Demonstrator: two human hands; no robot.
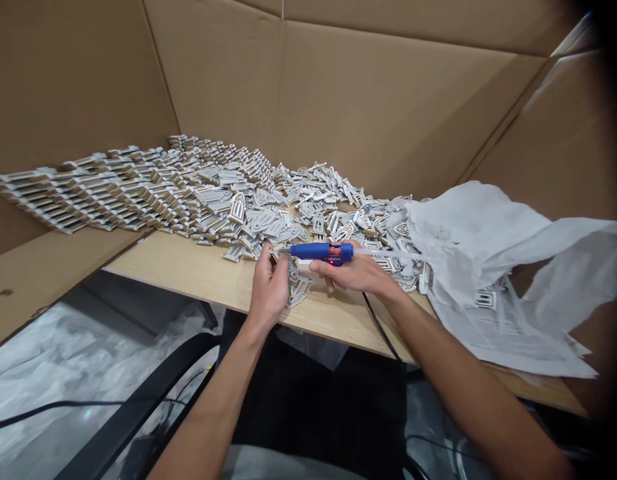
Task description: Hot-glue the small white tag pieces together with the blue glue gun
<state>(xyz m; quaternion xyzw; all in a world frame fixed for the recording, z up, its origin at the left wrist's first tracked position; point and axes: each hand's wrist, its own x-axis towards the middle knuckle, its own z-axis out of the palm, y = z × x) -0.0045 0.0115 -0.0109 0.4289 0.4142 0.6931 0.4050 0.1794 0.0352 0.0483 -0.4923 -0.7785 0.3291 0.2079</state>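
My right hand (361,272) is wrapped round the handle of a blue glue gun (311,251), whose nozzle points left. A pale glue stick (388,253) sticks out of its back end, and a small red light glows near the grip. Just at the nozzle, my left hand (272,283) pinches a small arch-shaped cutout piece, mostly hidden by the fingers and the gun. Below the gun, close to my left fingers, another grey cutout piece (299,293) lies near the table's front edge.
Many loose window-shaped cutouts (273,223) cover the wooden table (188,267). Stacked rows of them (88,193) stand at the left. Crumpled white sheets (468,233) lie at the right. Cardboard walls (378,107) enclose the back and sides. A black cord (381,323) runs over the front edge.
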